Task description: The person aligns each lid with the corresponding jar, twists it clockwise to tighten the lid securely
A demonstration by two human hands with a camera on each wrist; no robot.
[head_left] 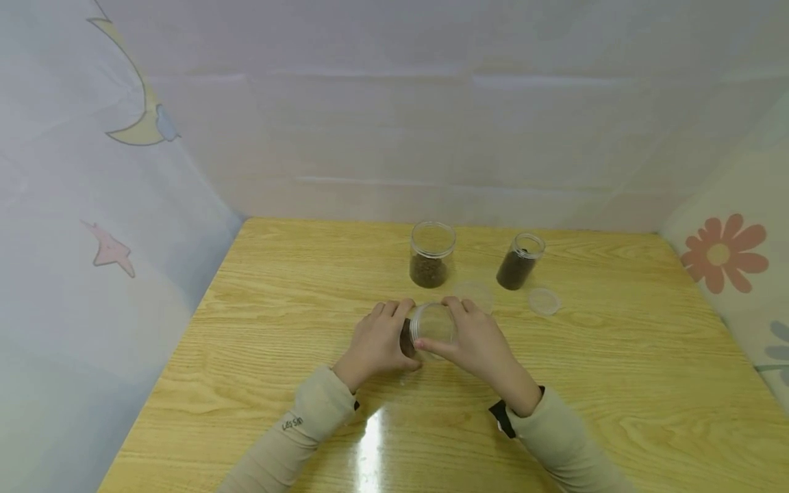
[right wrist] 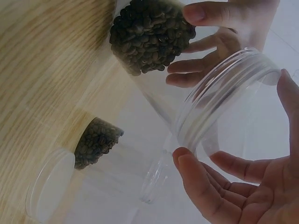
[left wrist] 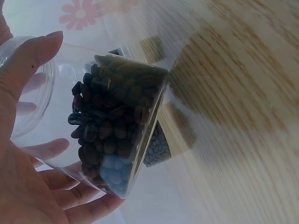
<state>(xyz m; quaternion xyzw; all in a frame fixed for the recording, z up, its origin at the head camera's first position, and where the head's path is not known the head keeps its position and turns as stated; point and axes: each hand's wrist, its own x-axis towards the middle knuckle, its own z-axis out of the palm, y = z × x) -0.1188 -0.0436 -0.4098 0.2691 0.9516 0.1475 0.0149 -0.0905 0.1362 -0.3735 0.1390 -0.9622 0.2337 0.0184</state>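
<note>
A clear jar [left wrist: 65, 60] with dark coffee beans [left wrist: 107, 107] in its bottom part is held between both hands near the middle of the table. It leans over, its ridged top end [right wrist: 219, 93] toward the right hand. My left hand [head_left: 379, 339] grips the jar's body, with thumb and fingers on opposite sides. Around the clear ridged top, the fingers and thumb of my right hand [head_left: 474, 339] are curled. Part of the beans is hidden behind the left hand in the head view.
Behind the hands stand a wide clear jar [head_left: 429, 270] and a narrower one [head_left: 515, 269], both uncapped and partly filled with dark beans. Two clear lids lie on the wooden table: one lid [head_left: 544, 300] by the narrow jar, another lid [head_left: 473, 294] beyond the right hand.
</note>
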